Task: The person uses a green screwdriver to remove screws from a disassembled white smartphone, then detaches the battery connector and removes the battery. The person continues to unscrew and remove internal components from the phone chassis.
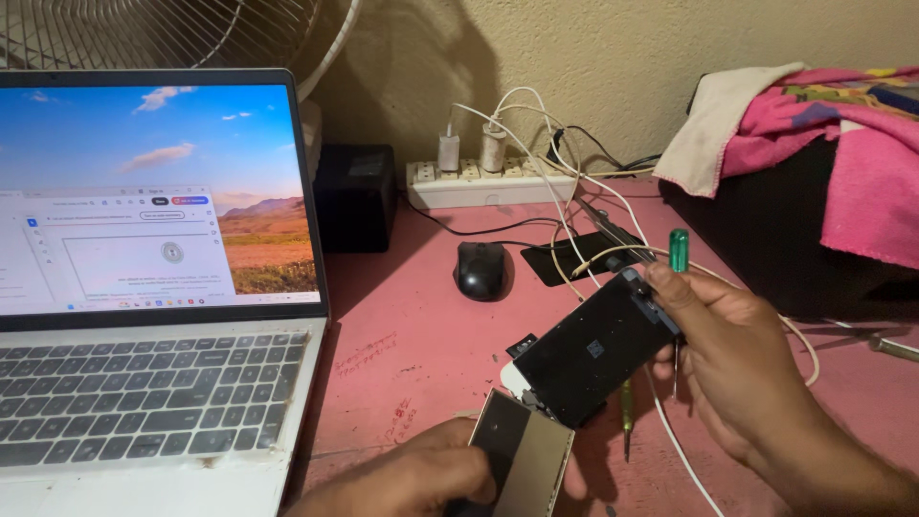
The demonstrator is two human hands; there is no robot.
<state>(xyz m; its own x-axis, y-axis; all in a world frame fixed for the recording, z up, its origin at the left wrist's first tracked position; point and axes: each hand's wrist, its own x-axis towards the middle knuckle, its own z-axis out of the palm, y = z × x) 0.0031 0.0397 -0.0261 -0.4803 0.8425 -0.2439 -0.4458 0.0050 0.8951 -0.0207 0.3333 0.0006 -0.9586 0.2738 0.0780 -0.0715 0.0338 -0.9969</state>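
Observation:
My left hand [412, 479] grips the lower body of an opened phone [522, 460], its silvery inner plate facing up. My right hand [737, 364] holds the phone's black screen panel [593, 349], lifted and tilted away from the body, still joined at the near end. The same hand also holds a screwdriver with a green handle [679, 249] that sticks up above the fingers, its shaft hidden behind the hand.
An open laptop [144, 383] fills the left. A black mouse [481, 270], a white power strip [479, 182] with chargers and white cables, a black box [356, 196], a fan and pink cloth on a dark object [842, 163] lie on the pink table.

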